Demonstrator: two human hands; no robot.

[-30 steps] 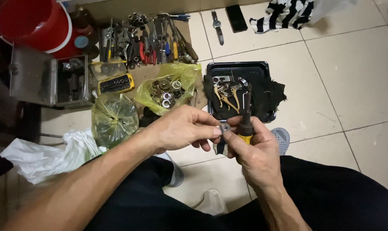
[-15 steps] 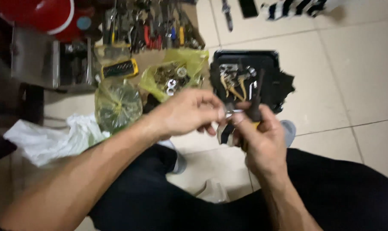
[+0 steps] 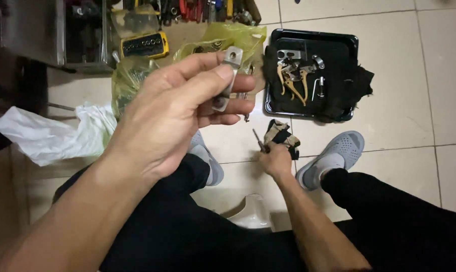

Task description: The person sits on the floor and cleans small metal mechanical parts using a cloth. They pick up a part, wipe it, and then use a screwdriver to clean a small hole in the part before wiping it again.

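- Left hand (image 3: 172,111) raised close to the camera, fingers (image 3: 215,75) closed round a small grey metal bracket (image 3: 227,80); thumb on its front, other fingers curled behind. The bracket's top end, w/ a hole in it, sticks up past the fingertips.
- Right hand (image 3: 274,160) low by the floor, fingers closed on a screwdriver (image 3: 258,140); only the dark shaft shows, poking up-left out of the fist.
- Just above the right fingers, touching them: a crumpled black-and-tan rag (image 3: 281,135) on the floor tiles.
- Further out beyond the rag: a black tray (image 3: 349,40) w/ a dark cloth in it, small metal parts (image 3: 296,68) and tan curved bits on top.
- Behind the left fingers: a yellow plastic bag (image 3: 248,38); left of that a yellow bit holder (image 3: 146,45) and an open metal box (image 3: 31,30).
- White plastic bag (image 3: 52,136) lies left of the left wrist.
- Grey shoe (image 3: 333,153) just right of the right hand, another grey shoe (image 3: 208,161) under the left hand; black trousers on both legs.
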